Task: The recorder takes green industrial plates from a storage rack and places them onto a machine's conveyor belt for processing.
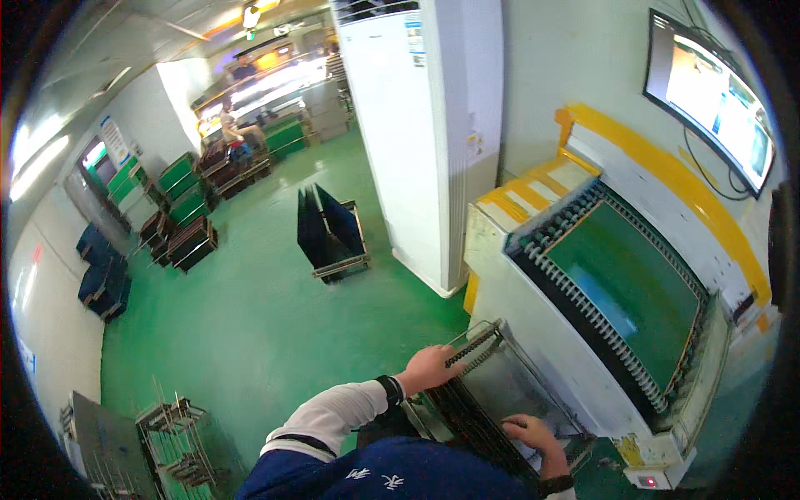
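In front of me stands a metal rack (523,367) with spring-like coils along its far end, and a row of thin dark boards (477,417) is upright in it. My left hand (429,369) is closed at the far end of these boards, beside the coil, its fingertips partly hidden. On the right side of the boards, my right hand (532,433) has its fingers curled in with the thumb close to them. What it grips, if anything, is too small to make out. To the right, a green panel (629,287) lies flat on the rollers of a white machine (542,300).
A tall white cabinet unit (408,150) stands ahead, with a rack of dark panels (329,233) on the green floor to its left. A monitor (708,92) hangs on the right wall. Wire racks (175,442) stand at lower left. Stacked crates (187,242) and a person (237,129) are farther off.
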### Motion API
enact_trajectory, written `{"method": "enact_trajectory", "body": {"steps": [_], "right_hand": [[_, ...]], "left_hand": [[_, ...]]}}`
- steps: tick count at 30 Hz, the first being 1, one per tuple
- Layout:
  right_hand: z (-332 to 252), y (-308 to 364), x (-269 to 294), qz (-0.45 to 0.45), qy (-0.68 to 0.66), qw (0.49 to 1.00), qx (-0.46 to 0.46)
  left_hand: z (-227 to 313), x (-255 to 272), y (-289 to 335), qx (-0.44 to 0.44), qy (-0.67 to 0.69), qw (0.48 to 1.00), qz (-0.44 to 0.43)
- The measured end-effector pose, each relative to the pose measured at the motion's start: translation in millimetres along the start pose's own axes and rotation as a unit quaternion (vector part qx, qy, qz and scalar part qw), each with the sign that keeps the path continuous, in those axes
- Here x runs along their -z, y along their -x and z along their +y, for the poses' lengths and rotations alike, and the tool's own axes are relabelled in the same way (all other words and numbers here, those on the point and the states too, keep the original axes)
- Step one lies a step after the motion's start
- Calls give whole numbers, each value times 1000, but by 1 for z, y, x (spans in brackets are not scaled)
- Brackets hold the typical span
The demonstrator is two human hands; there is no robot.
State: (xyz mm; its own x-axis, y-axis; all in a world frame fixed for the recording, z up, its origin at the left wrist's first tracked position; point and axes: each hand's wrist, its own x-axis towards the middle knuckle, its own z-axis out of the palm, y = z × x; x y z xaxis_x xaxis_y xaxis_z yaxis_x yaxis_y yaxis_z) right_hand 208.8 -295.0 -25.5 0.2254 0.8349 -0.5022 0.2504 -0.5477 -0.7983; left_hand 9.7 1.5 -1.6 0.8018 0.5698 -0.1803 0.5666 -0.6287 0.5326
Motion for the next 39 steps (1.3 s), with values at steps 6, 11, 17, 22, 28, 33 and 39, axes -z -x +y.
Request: {"method": "enact_trajectory", "body": {"steps": [6,11,17,22,28,33,39], "right_hand": [[45,3,-20,17,-21,998,-56],[11,17,-23,21,-19,999,-30],[32,12,-38,88,0,996,-23],[35,10,-44,187,91,975,79],[12,16,-40,161,146,973,73],[30,7,-41,152,162,974,52],[25,1,-33,81,131,987,-36]], "left_hand": [[-2,-4,0,-27,16,999,18],[-1,1,6,-20,8,1000,19],[-5,-4,4,-25,11,999,26],[2,5,9,-27,22,999,18],[1,2,11,-4,35,999,29],[2,3,10,-13,35,999,18],[3,5,12,-18,36,999,31]]}}
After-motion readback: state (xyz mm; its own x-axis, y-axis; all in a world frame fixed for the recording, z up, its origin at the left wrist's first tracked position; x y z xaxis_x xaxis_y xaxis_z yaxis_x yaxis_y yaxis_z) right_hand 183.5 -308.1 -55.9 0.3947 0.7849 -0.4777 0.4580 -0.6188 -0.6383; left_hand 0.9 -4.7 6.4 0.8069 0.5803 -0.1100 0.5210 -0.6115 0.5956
